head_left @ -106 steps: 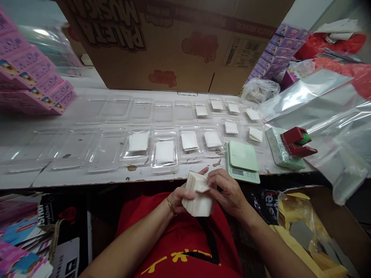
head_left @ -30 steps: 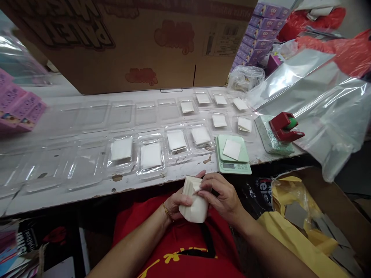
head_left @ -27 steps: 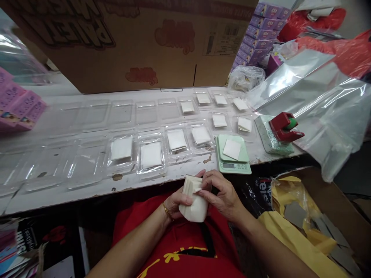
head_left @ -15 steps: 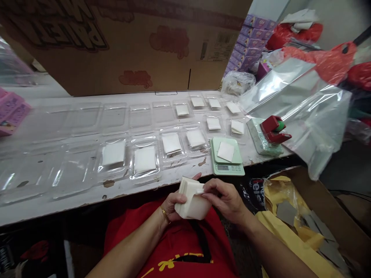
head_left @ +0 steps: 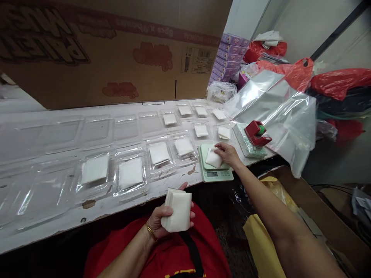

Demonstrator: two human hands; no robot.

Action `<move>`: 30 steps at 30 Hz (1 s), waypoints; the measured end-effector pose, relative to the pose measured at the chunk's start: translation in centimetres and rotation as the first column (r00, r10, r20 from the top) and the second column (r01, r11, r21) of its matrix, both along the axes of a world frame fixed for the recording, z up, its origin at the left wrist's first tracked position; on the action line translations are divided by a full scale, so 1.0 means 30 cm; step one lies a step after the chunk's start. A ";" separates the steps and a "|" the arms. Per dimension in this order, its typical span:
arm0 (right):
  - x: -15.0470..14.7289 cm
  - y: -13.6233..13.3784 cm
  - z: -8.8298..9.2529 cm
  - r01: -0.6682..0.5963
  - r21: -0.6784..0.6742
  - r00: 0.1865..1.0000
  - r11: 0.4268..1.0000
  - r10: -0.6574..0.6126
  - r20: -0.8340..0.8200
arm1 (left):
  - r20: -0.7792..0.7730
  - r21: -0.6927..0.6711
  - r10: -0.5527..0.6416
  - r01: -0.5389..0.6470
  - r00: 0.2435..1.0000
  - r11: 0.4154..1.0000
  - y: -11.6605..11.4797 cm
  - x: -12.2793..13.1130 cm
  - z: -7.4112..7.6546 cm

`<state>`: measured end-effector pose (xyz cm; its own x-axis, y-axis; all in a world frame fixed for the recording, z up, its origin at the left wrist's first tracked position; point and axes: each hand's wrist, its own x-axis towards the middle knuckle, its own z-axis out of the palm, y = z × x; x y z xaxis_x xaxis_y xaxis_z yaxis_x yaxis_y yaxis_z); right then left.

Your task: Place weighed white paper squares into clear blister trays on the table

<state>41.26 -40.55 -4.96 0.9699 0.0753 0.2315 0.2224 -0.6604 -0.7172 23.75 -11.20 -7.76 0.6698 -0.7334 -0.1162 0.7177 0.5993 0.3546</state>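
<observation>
In front of my lap, my left hand (head_left: 162, 218) is wrapped round a thick stack of white square sheets (head_left: 181, 211). My right hand (head_left: 227, 154) reaches to the small green digital scale (head_left: 217, 175), its thumb and fingers pinching the edge of a white square sheet (head_left: 213, 158) on the weighing plate. Whether one sheet or more lies under those fingers I cannot tell. The display is lit, but too small to read. Left of the scale, clear plastic trays (head_left: 116, 191) hold small piles of similar white squares (head_left: 131, 172).
Several clear trays (head_left: 97, 129) without squares line the left of the white table (head_left: 130, 208). A large cardboard box (head_left: 116, 58) stands behind. On the right are a red tape dispenser (head_left: 257, 134), clear plastic bags (head_left: 278, 104) and an open carton (head_left: 327, 204) below.
My right hand has moved from the stack up to the scale with a white sheet. My left hand still holds the stack. The view has shifted slightly to the right.
</observation>
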 end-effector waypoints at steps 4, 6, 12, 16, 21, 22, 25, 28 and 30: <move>-0.011 -0.024 0.015 0.085 -0.201 0.969 0.976 -0.034 0.243 | 0.006 0.000 -0.002 0.002 1.000 1.000 0.002 -0.002 -0.001; -0.040 -0.049 0.018 0.155 -0.253 0.947 0.955 -0.070 0.314 | -0.003 -0.001 -0.008 0.008 1.000 1.000 0.005 -0.002 -0.001; -0.151 -0.116 0.013 0.127 -0.228 0.959 0.965 -0.060 0.277 | -0.030 0.003 -0.033 0.033 0.999 0.999 0.000 -0.001 -0.006; -0.190 -0.119 0.026 0.159 -0.176 0.951 0.971 -0.102 0.293 | -0.039 0.002 -0.045 0.045 0.998 0.999 -0.009 -0.002 -0.004; -0.153 -0.093 0.034 0.137 -0.155 0.968 0.978 -0.099 0.232 | -0.027 0.015 -0.048 0.048 0.998 0.999 -0.016 -0.007 0.012; -0.136 -0.087 0.037 0.133 -0.160 0.973 0.978 -0.097 0.211 | -0.021 0.020 -0.043 0.043 0.999 0.999 -0.015 -0.008 0.015; -0.096 -0.061 0.067 0.124 -0.170 0.981 0.978 -0.095 0.170 | -0.005 0.039 -0.026 0.026 1.000 0.999 -0.011 -0.008 0.021; -0.124 0.009 0.130 0.021 -0.114 0.995 0.993 -0.009 0.101 | 0.008 0.039 -0.014 0.014 1.000 0.999 -0.007 -0.004 0.023; -0.199 0.093 0.172 -0.142 -0.045 0.989 0.989 0.144 0.037 | 0.018 0.034 -0.004 0.004 1.000 0.999 -0.009 -0.001 0.027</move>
